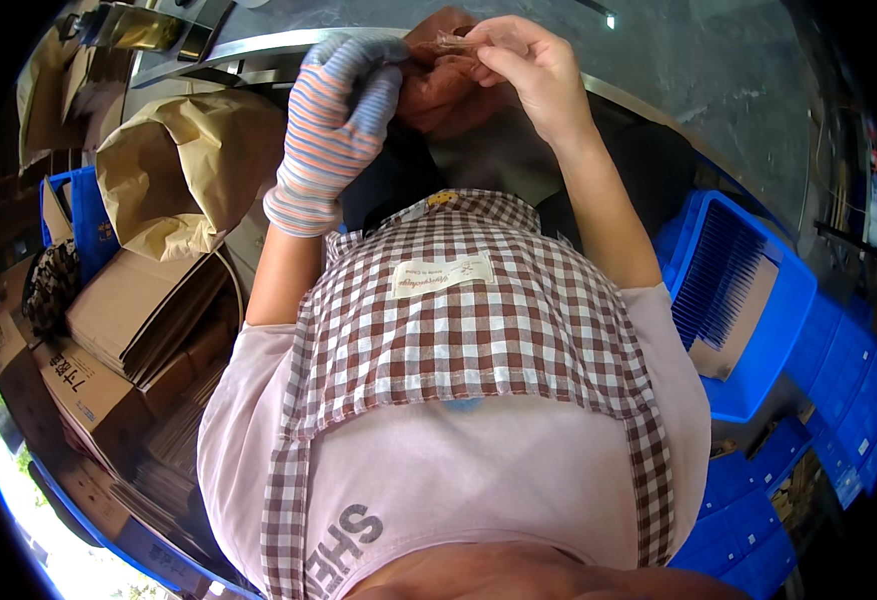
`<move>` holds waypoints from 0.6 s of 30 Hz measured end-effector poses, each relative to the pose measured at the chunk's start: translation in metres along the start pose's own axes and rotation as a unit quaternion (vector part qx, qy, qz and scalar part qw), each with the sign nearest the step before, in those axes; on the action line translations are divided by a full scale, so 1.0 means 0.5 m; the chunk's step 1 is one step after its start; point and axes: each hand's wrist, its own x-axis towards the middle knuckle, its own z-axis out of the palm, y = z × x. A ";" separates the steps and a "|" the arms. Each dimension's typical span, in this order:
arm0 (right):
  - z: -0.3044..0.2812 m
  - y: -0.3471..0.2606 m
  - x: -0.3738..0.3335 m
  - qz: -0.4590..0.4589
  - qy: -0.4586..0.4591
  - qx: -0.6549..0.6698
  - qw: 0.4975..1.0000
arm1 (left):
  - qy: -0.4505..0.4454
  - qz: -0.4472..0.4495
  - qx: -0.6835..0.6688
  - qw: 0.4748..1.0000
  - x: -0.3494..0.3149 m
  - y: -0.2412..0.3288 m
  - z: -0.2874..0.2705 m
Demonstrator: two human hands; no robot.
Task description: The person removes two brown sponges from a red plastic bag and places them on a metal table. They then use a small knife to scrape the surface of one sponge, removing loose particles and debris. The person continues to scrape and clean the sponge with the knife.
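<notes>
My bare right hand (pixel 548 85) pinches a thin, clear-looking piece (pixel 455 41) over a crumpled reddish-brown bundle (pixel 445 95).

The bundle sits in front of me at the near edge of the metal table (pixel 698 75), between my two hands. My left hand (pixel 336 120), fully gloved in striped knit (pixel 303 190), curls its fingers beside the bundle; I can't tell whether they grip it. As I judge it, I'm partway through: the thin piece is between my right thumb and fingers, not yet let go, and the bundle lies rumpled rather than flat. How much is left I can't tell, since my hands hide part of it. A blue bin (pixel 796 300) stands to my right, a brown paper bag (pixel 243 140) to my left.
</notes>
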 end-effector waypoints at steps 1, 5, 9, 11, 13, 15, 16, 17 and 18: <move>0.001 -0.001 0.000 -0.004 0.012 -0.004 1.000 | 0.010 -0.005 0.053 0.999 0.002 -0.003 0.005; 0.010 -0.001 -0.003 -0.007 0.022 -0.020 1.000 | -0.038 -0.014 0.107 0.993 0.016 0.003 0.017; 0.028 -0.006 -0.013 -0.011 0.007 0.029 0.999 | -0.096 -0.196 -0.008 0.976 0.010 -0.013 0.046; 0.025 0.003 -0.017 -0.010 0.004 0.041 0.999 | -0.139 -0.233 -0.065 0.960 0.009 -0.041 0.049; 0.022 0.004 -0.018 -0.017 -0.016 0.042 0.999 | -0.116 -0.208 -0.125 0.963 -0.010 -0.058 0.059; 0.024 -0.003 -0.018 -0.032 -0.017 0.015 0.999 | -0.099 -0.152 -0.056 0.982 -0.009 -0.051 0.061; 0.024 -0.003 -0.017 -0.054 -0.010 -0.047 0.997 | -0.085 -0.122 -0.009 0.989 -0.006 -0.041 0.061; 0.024 -0.003 -0.016 -0.076 -0.003 -0.108 0.991 | -0.069 -0.091 0.038 0.993 -0.004 -0.030 0.061; 0.024 -0.003 -0.015 -0.098 0.003 -0.169 0.981 | -0.053 -0.060 0.086 0.993 -0.003 -0.021 0.061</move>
